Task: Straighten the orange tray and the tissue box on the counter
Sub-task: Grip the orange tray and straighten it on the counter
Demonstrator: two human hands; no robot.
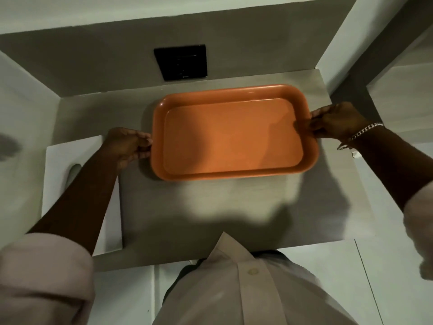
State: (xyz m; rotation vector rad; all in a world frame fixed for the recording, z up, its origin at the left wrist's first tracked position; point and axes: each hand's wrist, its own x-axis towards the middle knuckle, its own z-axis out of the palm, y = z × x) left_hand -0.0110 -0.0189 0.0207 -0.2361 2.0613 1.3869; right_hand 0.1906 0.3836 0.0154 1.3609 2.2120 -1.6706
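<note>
The table (210, 219) is the largest thing here, a grey surface set in a niche, and it runs under both forearms. On it, between the two hands, lies the orange tray (234, 137), empty, with its long side across the view. It sits a little turned: the end at the right hand is farther from the person than the end at the left hand, so its edges do not run parallel with the back wall.

Under the left forearm is a white box (58, 165) with a curved opening on top; this seems to be the tissue box, but the arm hides much of it, so whether it lies straight I cannot tell.

The left hand (127, 144) is closed on the short rim of the tray, fingers curled around the edge. The right hand (337, 120), with a silver bracelet (360, 132) at the wrist, pinches the opposite short rim in the same way.

I judge that the tray step is in hand now. The next move probably needs a small turn of the tray until its long edge matches the wall, then a release, and after that the box beside the left hand.
</note>
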